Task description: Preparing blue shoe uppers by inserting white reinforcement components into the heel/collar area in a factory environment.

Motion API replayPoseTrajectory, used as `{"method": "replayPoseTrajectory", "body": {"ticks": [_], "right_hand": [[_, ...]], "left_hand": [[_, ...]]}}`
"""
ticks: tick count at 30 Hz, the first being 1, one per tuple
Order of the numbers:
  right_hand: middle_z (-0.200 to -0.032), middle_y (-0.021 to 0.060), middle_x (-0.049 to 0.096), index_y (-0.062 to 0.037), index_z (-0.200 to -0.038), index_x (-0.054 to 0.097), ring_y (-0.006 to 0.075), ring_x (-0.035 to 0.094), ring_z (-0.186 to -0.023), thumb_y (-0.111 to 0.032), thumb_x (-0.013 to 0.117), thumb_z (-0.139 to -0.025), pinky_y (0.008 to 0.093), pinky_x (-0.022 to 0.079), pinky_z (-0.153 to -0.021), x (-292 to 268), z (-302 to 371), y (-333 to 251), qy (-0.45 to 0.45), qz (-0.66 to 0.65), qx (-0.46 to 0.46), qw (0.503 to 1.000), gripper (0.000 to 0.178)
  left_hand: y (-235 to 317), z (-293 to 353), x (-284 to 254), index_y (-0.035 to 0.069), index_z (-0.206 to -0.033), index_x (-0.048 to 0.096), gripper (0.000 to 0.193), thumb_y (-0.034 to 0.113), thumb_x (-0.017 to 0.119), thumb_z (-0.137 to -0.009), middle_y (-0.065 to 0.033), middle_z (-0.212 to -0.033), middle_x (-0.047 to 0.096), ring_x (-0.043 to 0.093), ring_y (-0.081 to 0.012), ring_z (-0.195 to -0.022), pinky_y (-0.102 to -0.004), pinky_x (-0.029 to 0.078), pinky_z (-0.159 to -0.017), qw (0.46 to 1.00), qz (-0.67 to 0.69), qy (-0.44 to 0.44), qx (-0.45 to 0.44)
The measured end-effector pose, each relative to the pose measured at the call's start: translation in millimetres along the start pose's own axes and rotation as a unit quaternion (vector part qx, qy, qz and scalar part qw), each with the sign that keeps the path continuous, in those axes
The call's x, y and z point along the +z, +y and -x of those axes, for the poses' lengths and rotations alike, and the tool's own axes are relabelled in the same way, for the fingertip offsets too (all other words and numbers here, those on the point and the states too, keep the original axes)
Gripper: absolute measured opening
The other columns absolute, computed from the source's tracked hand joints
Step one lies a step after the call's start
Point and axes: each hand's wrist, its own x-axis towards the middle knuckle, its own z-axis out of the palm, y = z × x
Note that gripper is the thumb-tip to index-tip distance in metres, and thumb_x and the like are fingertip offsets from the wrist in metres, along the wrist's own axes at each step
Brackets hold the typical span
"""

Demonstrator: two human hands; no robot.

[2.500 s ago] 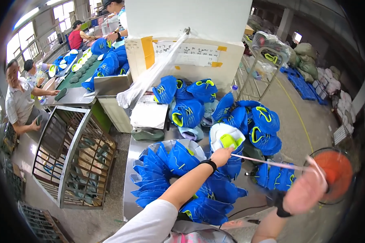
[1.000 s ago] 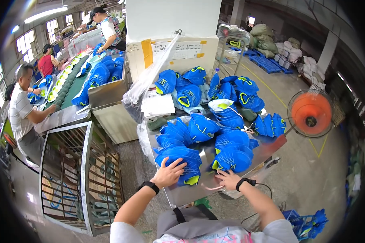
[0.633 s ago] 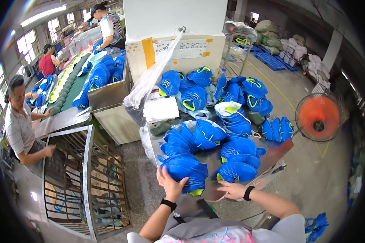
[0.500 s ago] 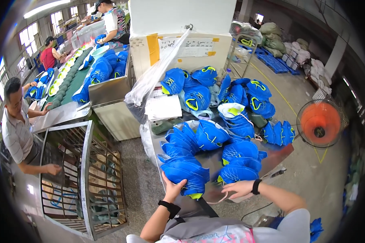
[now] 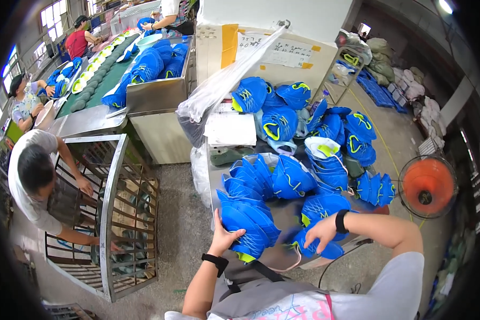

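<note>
Blue shoe uppers [image 5: 250,220] nested near edge of worktop [image 5: 288,213], left hand [image 5: 226,234] clamped on them. Right hand [image 5: 316,242] over neighbouring pile [image 5: 333,251], fingers loosely apart. Looks like stack-steadying tbh; next move prob needs firm left grip.

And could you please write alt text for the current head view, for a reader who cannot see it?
A person's left hand lies against a stack of blue shoe uppers on a table, while the right hand is over more uppers. At left, a co-worker bends over a barred metal cage.
</note>
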Motion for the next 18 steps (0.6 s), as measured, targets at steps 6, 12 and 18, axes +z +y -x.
{"method": "replayPoseTrajectory", "body": {"ticks": [6, 12, 18], "right_hand": [[-0.127, 0.0174, 0.043, -0.0088, -0.131, 0.037, 0.0311, 0.044, -0.114, -0.044, 0.057, -0.078, 0.0374, 0.037, -0.094, -28, 4, 4, 0.118, -0.001, -0.003, 0.993, 0.067], [-0.141, 0.0158, 0.021, -0.019, -0.136, 0.026, 0.0429, 0.024, -0.126, -0.053, 0.069, -0.062, 0.0612, 0.033, -0.088, -16, 24, -46, 0.135, 0.154, 0.227, 0.952, 0.092], [-0.14, 0.0149, 0.022, -0.0313, -0.13, 0.037, 0.0434, 0.022, -0.125, -0.03, 0.065, -0.067, 0.0694, 0.032, -0.078, 121, -22, -36, 0.29, 0.332, 0.244, 0.864, 0.069]], "left_hand": [[-11, -2, -15, 0.003, -0.136, 0.006, 0.109, 0.018, 0.082, -0.059, -0.0191, -0.127, 0.037, 0.041, -0.0271, -0.115, -0.0378, 0.034, -0.097, 0.999, -0.009, -0.051, 0.003], [-12, 1, -19, 0.006, -0.136, 0.013, 0.102, 0.02, 0.081, -0.061, -0.0159, -0.125, 0.039, 0.041, -0.0264, -0.115, -0.0379, 0.036, -0.096, 0.996, 0.035, -0.065, -0.04], [-12, -3, -14, 0.006, -0.136, 0.012, 0.103, 0.021, 0.081, -0.061, -0.0163, -0.126, 0.038, 0.041, -0.0267, -0.115, -0.0376, 0.035, -0.097, 0.996, 0.041, -0.064, -0.037]]}}
